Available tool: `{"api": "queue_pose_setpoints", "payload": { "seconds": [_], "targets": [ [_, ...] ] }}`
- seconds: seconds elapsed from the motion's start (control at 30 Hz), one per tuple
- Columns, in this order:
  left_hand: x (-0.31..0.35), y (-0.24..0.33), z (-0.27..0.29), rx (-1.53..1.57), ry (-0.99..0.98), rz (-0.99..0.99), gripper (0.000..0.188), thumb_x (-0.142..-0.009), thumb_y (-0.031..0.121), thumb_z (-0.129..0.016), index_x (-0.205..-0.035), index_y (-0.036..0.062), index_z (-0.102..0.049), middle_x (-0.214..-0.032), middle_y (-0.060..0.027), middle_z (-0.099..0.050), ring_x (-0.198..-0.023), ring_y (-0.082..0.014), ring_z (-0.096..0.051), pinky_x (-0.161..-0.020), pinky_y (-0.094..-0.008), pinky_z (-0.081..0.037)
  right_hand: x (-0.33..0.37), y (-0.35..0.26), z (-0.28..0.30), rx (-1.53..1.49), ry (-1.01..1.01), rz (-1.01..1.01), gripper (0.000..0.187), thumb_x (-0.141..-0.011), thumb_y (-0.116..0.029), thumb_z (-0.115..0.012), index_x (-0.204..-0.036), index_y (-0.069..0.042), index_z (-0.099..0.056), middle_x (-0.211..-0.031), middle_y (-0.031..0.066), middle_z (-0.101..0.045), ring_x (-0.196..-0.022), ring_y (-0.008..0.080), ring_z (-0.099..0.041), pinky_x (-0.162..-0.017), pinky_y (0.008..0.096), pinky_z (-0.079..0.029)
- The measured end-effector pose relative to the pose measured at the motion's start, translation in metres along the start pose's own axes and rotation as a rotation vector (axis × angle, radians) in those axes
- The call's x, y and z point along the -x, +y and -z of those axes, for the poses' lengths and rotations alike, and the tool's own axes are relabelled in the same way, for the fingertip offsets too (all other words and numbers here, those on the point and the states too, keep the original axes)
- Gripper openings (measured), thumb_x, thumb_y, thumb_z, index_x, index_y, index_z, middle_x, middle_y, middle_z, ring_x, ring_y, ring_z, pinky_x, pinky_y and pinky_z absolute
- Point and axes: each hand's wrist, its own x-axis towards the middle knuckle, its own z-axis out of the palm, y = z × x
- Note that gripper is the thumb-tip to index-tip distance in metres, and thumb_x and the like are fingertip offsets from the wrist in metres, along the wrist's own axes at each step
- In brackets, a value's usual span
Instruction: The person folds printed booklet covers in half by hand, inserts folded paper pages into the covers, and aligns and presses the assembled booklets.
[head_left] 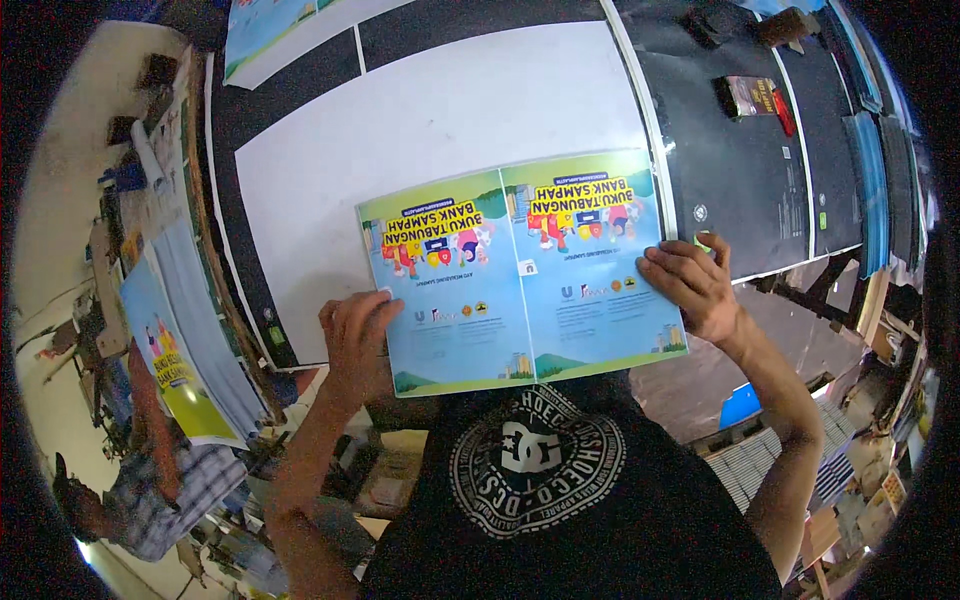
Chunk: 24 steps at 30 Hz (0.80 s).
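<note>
left hand (355, 330), right hand (700, 290): each grip closed on side edge of blue-green printed sheet (525, 300), overlapping white sheet (440, 115) at near side of dark-covered desk (725, 170). small dark box (752, 97) at far right; printed stack (205, 340) at left, person in plaid shirt (185, 505) beside it.

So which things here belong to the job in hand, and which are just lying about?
In the job, apparently:
left hand and right hand, both touching blue-green printed paper
large white rectangular sheet beneath

Likely just lying about:
small dark rectangular packet
slim red object beside it
</note>
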Motion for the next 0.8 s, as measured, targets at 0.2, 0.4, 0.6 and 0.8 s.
{"api": "queue_pose_setpoints", "payload": {
  "seconds": [0.2,0.4,0.6,0.8],
  "targets": [
    [-0.011,0.007,-0.001,0.066,0.057,0.035,0.051,-0.069,0.015,-0.076,-0.118,0.0107,-0.062,-0.120,-0.0096,-0.058,-0.112,-0.0289,-0.056,-0.095,-0.0484,-0.035,-0.003,-0.006,-0.010,-0.021,0.057,-0.038,0.045,-0.080,-0.020,-0.066,-0.124,-0.008,-0.068,-0.115,0.0061,-0.067,-0.107,0.0243,-0.062,-0.099,0.0470,-0.041],
    [-0.013,0.002,-0.006,0.053,0.073,0.050,0.046,-0.068,0.012,-0.076,-0.113,0.0125,-0.064,-0.113,-0.0091,-0.058,-0.109,-0.0293,-0.057,-0.094,-0.0473,-0.036,-0.005,-0.006,-0.015,-0.093,0.072,-0.080,0.041,-0.082,-0.020,-0.061,-0.121,-0.008,-0.069,-0.109,0.0077,-0.065,-0.103,0.0293,-0.061,-0.094,0.0465,-0.046],
    [-0.016,0.001,-0.009,0.050,0.077,0.062,0.040,-0.069,0.007,-0.074,-0.108,0.0127,-0.066,-0.110,-0.0068,-0.058,-0.107,-0.0285,-0.058,-0.094,-0.0464,-0.036,-0.008,-0.005,-0.017,-0.132,0.104,-0.108,0.043,-0.079,-0.020,-0.061,-0.120,-0.009,-0.069,-0.104,0.0087,-0.064,-0.101,0.0319,-0.061,-0.088,0.0467,-0.049],
    [-0.015,0.002,-0.015,0.083,0.145,0.075,0.037,-0.069,0.008,-0.074,-0.105,0.0121,-0.067,-0.106,-0.0064,-0.058,-0.104,-0.0280,-0.058,-0.095,-0.0464,-0.036,-0.005,-0.003,-0.021,-0.135,0.105,-0.117,0.044,-0.076,-0.023,-0.064,-0.118,-0.009,-0.070,-0.102,0.0078,-0.063,-0.099,0.0302,-0.062,-0.085,0.0460,-0.049]
  ]
}}
